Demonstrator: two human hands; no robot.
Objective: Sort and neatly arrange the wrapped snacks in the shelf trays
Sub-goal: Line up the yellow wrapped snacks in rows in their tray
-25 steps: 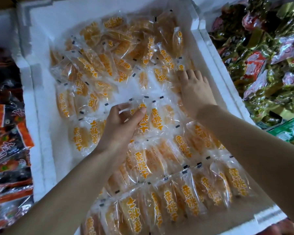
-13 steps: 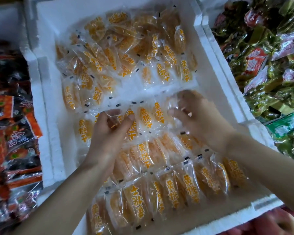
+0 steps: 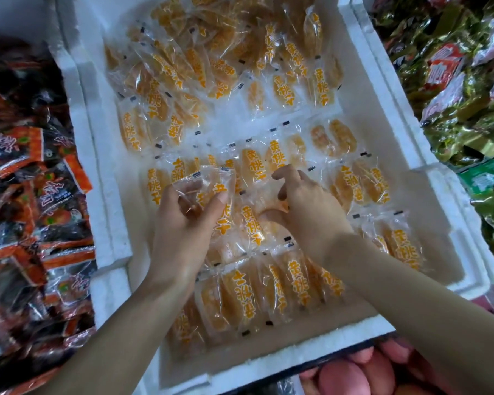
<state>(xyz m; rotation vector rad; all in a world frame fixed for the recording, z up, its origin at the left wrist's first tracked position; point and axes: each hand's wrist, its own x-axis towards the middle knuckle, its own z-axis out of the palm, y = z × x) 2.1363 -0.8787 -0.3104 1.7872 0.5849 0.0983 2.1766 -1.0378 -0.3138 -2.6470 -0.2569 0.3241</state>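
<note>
A white foam tray (image 3: 388,115) holds several clear packets of yellow dried peach with orange lettering. Packets nearer me lie in overlapping rows (image 3: 268,292); those at the far end form a loose heap (image 3: 200,61). My left hand (image 3: 188,223) grips a small bunch of packets (image 3: 208,186), lifted a little above the middle row. My right hand (image 3: 305,206) is just to its right, fingers curled down and pinching a packet (image 3: 268,206) in the middle row. Which packet edge it holds is partly hidden by the fingers.
A tray of red and black wrapped snacks (image 3: 26,195) lies on the left. Green, gold and pink wrapped snacks (image 3: 462,81) fill the tray on the right. Pink round items (image 3: 362,372) show below the foam tray's near wall (image 3: 268,363).
My right hand drew back from the far right of the tray to the middle row and curled onto a packet. My left hand lifted its packets slightly and moved nearer me.
</note>
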